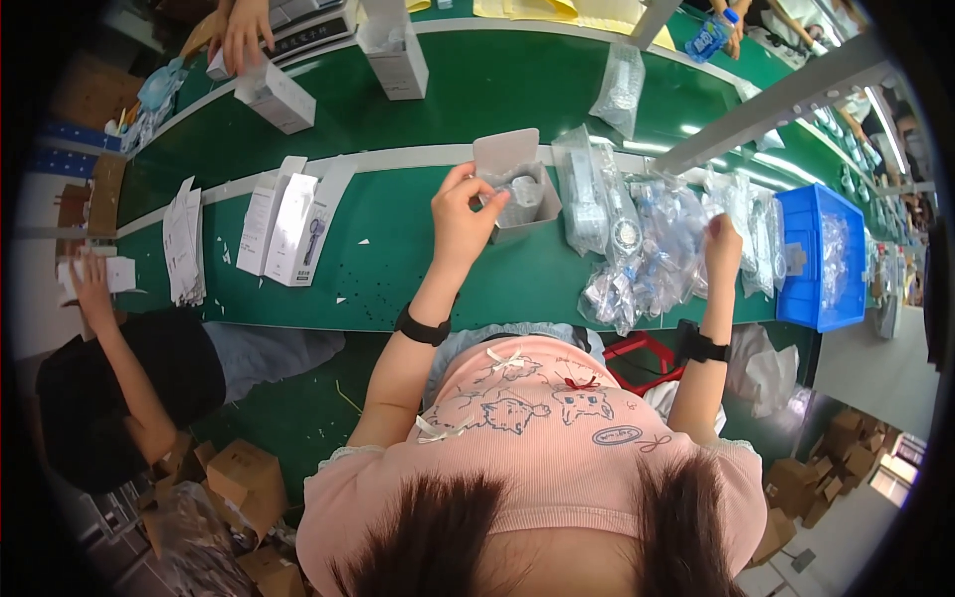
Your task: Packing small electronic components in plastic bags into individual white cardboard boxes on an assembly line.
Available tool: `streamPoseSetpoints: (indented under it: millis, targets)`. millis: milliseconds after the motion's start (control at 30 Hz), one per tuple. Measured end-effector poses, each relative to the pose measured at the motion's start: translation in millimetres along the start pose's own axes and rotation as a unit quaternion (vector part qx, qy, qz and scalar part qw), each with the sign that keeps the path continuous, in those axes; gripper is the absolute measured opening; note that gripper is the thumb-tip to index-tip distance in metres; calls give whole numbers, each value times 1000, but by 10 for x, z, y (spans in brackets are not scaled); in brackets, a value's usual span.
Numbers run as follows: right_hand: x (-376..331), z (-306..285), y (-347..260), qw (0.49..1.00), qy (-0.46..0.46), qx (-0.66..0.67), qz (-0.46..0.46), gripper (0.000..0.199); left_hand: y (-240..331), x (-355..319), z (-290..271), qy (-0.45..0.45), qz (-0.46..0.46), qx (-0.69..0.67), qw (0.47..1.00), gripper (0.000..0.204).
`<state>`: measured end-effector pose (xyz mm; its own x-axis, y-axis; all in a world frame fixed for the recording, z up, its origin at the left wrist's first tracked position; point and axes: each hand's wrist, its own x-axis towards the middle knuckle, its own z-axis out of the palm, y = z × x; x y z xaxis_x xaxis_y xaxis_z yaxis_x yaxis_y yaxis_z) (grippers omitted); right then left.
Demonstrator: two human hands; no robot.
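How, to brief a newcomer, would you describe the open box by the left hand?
On the green table, find the person's left hand. At that hand stands a small white box, flap raised. Unlike white boxes farther back, it has clear-wrapped packages at its right.

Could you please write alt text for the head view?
A person's left hand is at an open white cardboard box on a green tabletop; the right hand is at a pile of clear plastic packets, left of a blue plastic bin.
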<state>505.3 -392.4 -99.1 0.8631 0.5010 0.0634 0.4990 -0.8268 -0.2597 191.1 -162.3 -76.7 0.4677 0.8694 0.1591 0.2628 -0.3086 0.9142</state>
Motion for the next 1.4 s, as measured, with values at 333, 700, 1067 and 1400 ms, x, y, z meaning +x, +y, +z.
streamPoseSetpoints:
  millis: [333, 700, 1067, 1400]
  targets:
    - [107, 139, 203, 963, 9, 260, -71, 24, -101, 8, 31, 8, 19, -13, 1000, 18]
    - [-190, -428, -907, 706, -31, 705, -60, 24, -148, 56, -1, 49, 25, -3, 998, 18]
    - [-481, -154, -2247, 730, -18, 164, -664, 21, -271, 233, -19, 27, -17, -58, 998, 19]
    - [-670, 352, -2187, 784, -10, 145, -603, 23, -443, 114, -72, -8, -15, -61, 998, 17]
